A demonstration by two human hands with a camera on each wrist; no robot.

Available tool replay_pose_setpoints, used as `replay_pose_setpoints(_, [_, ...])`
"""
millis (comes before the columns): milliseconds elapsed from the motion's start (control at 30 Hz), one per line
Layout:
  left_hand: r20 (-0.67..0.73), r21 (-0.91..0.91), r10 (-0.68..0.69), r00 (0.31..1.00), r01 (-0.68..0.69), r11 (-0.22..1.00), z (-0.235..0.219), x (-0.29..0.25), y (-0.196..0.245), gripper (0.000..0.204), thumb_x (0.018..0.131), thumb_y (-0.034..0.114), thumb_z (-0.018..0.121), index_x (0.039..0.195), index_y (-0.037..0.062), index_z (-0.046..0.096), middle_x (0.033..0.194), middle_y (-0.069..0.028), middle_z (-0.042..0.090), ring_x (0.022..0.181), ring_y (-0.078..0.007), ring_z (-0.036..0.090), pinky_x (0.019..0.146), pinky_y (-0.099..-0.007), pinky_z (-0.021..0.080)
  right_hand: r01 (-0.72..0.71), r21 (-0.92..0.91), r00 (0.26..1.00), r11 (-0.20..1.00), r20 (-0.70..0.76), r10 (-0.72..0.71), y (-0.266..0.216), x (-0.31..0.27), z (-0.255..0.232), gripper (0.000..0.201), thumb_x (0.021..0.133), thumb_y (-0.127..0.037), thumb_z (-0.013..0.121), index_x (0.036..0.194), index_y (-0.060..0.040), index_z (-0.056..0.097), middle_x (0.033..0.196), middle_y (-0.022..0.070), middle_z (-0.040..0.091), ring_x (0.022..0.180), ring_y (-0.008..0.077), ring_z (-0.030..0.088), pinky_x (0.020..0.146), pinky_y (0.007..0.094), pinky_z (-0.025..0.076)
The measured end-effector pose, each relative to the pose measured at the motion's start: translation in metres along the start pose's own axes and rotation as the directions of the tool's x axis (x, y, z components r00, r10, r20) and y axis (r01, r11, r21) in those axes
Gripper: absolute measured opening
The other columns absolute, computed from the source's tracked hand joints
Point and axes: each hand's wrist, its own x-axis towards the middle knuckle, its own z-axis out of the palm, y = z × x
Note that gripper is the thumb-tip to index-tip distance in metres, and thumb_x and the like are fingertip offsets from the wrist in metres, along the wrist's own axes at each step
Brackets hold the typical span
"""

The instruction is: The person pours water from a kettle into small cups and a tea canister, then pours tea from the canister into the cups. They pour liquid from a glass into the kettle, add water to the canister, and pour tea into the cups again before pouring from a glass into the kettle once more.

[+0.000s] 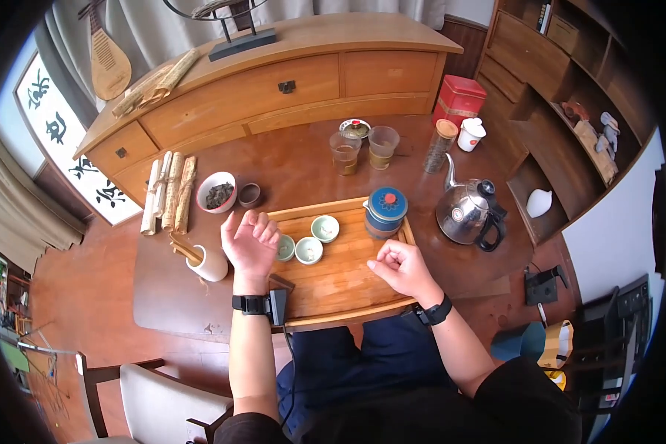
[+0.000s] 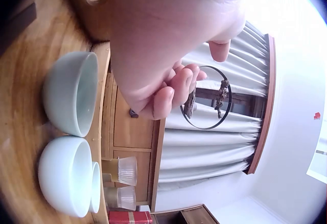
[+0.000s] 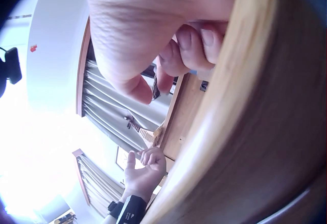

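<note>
My left hand (image 1: pixel 250 244) is raised with the palm turned up and the fingers loosely bent, holding nothing. It is beside three pale green cups (image 1: pixel 308 250) on a wooden tea tray (image 1: pixel 348 288); the left wrist view shows the cups (image 2: pixel 66 175) close by. Over the tray's right side, my right hand (image 1: pixel 403 268) has loosely curled fingers and holds nothing. In the right wrist view its thumb (image 3: pixel 137 89) and index fingertip stand apart, near the tray's rim (image 3: pixel 219 96). A blue lidded teapot (image 1: pixel 385 212) stands on the tray just beyond this hand.
A steel kettle (image 1: pixel 466 211) stands right of the tray. Behind it are two glasses (image 1: pixel 382 146), a lidded bowl (image 1: pixel 354 129), a corked jar (image 1: pixel 439 148) and a red tin (image 1: pixel 459 100). To the left are a bowl of tea leaves (image 1: pixel 217 194), a small dark cup (image 1: pixel 249 194) and a tool holder (image 1: pixel 212 265).
</note>
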Motion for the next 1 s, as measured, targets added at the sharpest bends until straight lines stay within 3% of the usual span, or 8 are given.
replay_pose_setpoints(167, [0.017, 0.004, -0.012, 1.0, 0.012, 1.0, -0.003, -0.001, 0.0, 0.038, 0.095, 0.045, 0.052, 0.083, 0.0084, 0.052, 0.069, -0.0015, 0.038, 0.065, -0.0158, 0.036, 0.06, -0.0304, 0.031, 0.017, 0.016, 1.0, 1.0, 0.006, -0.018, -0.002, -0.001, -0.002, 0.021, 0.088, -0.012, 0.075, 0.079, -0.0043, 0.058, 0.056, -0.0084, 0.042, 0.053, 0.0005, 0.035, 0.05, 0.0225, 0.028])
replay_pose_setpoints(233, [-0.002, 0.002, -0.004, 1.0, 0.004, 1.0, -0.004, 0.0, -0.001, 0.039, 0.095, 0.045, 0.053, 0.084, 0.0081, 0.053, 0.07, -0.0017, 0.039, 0.065, -0.0159, 0.037, 0.06, -0.0303, 0.032, 0.006, 0.233, 0.994, 0.972, -0.109, 0.02, -0.003, -0.001, -0.004, 0.021, 0.089, -0.01, 0.074, 0.079, -0.0044, 0.057, 0.057, -0.0097, 0.043, 0.053, -0.0004, 0.037, 0.049, 0.0218, 0.029])
replay_pose_setpoints(300, [-0.003, 0.008, -0.004, 1.0, 0.004, 1.0, -0.006, 0.0, -0.001, 0.039, 0.095, 0.045, 0.053, 0.085, 0.0079, 0.053, 0.071, -0.0018, 0.039, 0.066, -0.0158, 0.037, 0.06, -0.0301, 0.032, 0.053, 0.188, 0.966, 0.981, -0.257, -0.003, -0.008, 0.002, -0.013, 0.021, 0.09, -0.008, 0.073, 0.079, -0.0042, 0.055, 0.057, -0.0107, 0.043, 0.052, -0.001, 0.037, 0.049, 0.0215, 0.029])
replay_pose_setpoints(367, [-0.007, 0.013, -0.003, 1.0, 0.003, 1.0, -0.007, 0.001, -0.001, 0.039, 0.094, 0.045, 0.053, 0.086, 0.0077, 0.054, 0.071, -0.0019, 0.04, 0.066, -0.0158, 0.037, 0.06, -0.0299, 0.032, 0.006, -0.171, 0.884, 0.985, -0.459, -0.086, -0.009, 0.007, -0.024, 0.048, 0.078, -0.015, 0.084, 0.109, -0.0031, 0.05, 0.077, 0.0004, 0.053, 0.064, 0.0071, 0.046, 0.056, 0.0249, 0.038])
replay_pose_setpoints(433, [-0.012, 0.026, -0.004, 1.0, 0.004, 1.0, -0.008, 0.001, -0.001, 0.039, 0.094, 0.046, 0.053, 0.087, 0.0074, 0.055, 0.071, -0.002, 0.04, 0.066, -0.0155, 0.037, 0.06, -0.0297, 0.032, -0.04, -0.338, 0.879, 0.94, -0.459, -0.127, -0.012, 0.014, -0.03, 0.083, 0.067, -0.022, 0.091, 0.13, -0.0012, 0.041, 0.104, 0.0131, 0.054, 0.088, 0.0186, 0.055, 0.076, 0.0324, 0.049])
replay_pose_setpoints(533, [-0.006, 0.037, -0.006, 1.0, 0.007, 0.999, -0.008, 0.001, -0.001, 0.04, 0.094, 0.046, 0.052, 0.087, 0.0071, 0.055, 0.072, -0.0019, 0.04, 0.065, -0.0151, 0.037, 0.06, -0.0296, 0.032, -0.032, -0.408, 0.931, 0.913, -0.344, -0.121, -0.016, 0.03, -0.037, 0.11, 0.062, -0.025, 0.093, 0.147, 0.0016, 0.028, 0.129, 0.0243, 0.048, 0.121, 0.0358, 0.051, 0.105, 0.0448, 0.044])
replay_pose_setpoints(867, [-0.051, 0.061, 0.005, 0.999, -0.002, 0.998, -0.015, 0.003, 0.0, 0.039, 0.095, 0.045, 0.051, 0.084, 0.0074, 0.055, 0.07, -0.0016, 0.041, 0.064, -0.0148, 0.037, 0.059, -0.0291, 0.032, -0.035, -0.271, 0.995, 0.962, -0.098, 0.008, -0.026, 0.058, -0.039, 0.12, 0.062, -0.017, 0.093, 0.153, -0.0009, 0.015, 0.13, 0.0247, 0.056, 0.125, 0.0362, 0.055, 0.11, 0.0421, 0.041])
replay_pose_setpoints(1000, [-0.071, 0.047, 0.006, 0.997, -0.003, 0.999, -0.012, 0.003, -0.001, 0.039, 0.094, 0.045, 0.051, 0.084, 0.0077, 0.055, 0.07, -0.0018, 0.041, 0.064, -0.0151, 0.038, 0.059, -0.0292, 0.033, 0.009, -0.398, 0.993, 0.917, -0.102, -0.054, -0.019, 0.064, -0.039, 0.115, 0.066, -0.014, 0.091, 0.153, -0.0032, 0.016, 0.128, 0.0208, 0.059, 0.124, 0.0312, 0.058, 0.11, 0.0414, 0.041])
